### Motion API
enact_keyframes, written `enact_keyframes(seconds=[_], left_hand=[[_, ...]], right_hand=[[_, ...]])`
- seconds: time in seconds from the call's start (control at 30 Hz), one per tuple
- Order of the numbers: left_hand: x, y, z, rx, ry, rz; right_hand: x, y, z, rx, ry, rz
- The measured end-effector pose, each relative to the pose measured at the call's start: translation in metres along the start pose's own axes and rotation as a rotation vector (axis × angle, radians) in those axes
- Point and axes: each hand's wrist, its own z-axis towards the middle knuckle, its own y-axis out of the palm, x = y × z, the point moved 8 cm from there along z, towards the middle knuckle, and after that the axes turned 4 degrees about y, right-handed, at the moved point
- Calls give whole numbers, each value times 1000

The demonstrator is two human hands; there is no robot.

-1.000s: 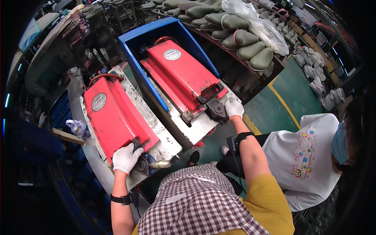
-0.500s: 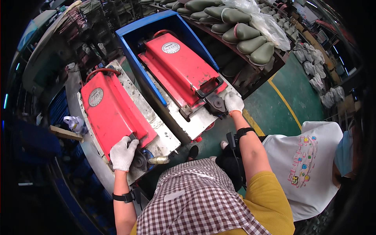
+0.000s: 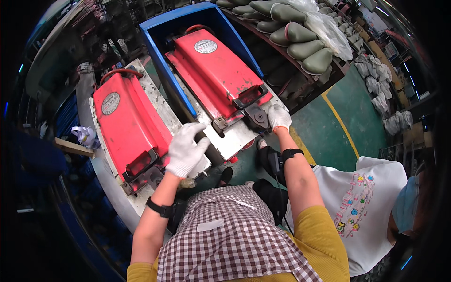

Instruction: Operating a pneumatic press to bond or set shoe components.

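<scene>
Two long red machine covers lie side by side on pale metal plates. Over the near right corner of the left red cover (image 3: 127, 117), my gloved left hand (image 3: 187, 148) hangs in the air with thumb and fingers apart, holding nothing. A black handle (image 3: 143, 163) on that cover's near end sits just left of it. My gloved right hand (image 3: 280, 116) is closed against the side of a black latch (image 3: 257, 117) at the near end of the right red cover (image 3: 216, 70); its fingertips are partly hidden. A black handle (image 3: 251, 96) stands just above that latch.
A blue open housing (image 3: 152, 61) surrounds the right cover. Green boot-shaped forms (image 3: 305, 49) are stacked on a rack at the far right. A co-worker in a white shirt (image 3: 366, 202) stands close on my right. A lilac bottle (image 3: 84, 136) is at the left.
My left hand has let go of the left cover's near end and moved right and up, its fingers opening. My right hand stays at the black latch.
</scene>
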Motion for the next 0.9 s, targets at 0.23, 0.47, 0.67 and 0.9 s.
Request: enact_keyframes(seconds=[0.23, 0.47, 0.67, 0.9], left_hand=[[44, 83, 62, -223, 288, 146], [34, 135, 91, -312, 439, 308], [36, 154, 101, -380, 347, 450], [40, 154, 97, -355, 355, 498]], right_hand=[[-5, -7, -11, 96, -45, 0], [0, -3, -5, 70, -23, -40], [-3, -2, -1, 41, 1, -40], [-1, -1, -3, -11, 4, -35]])
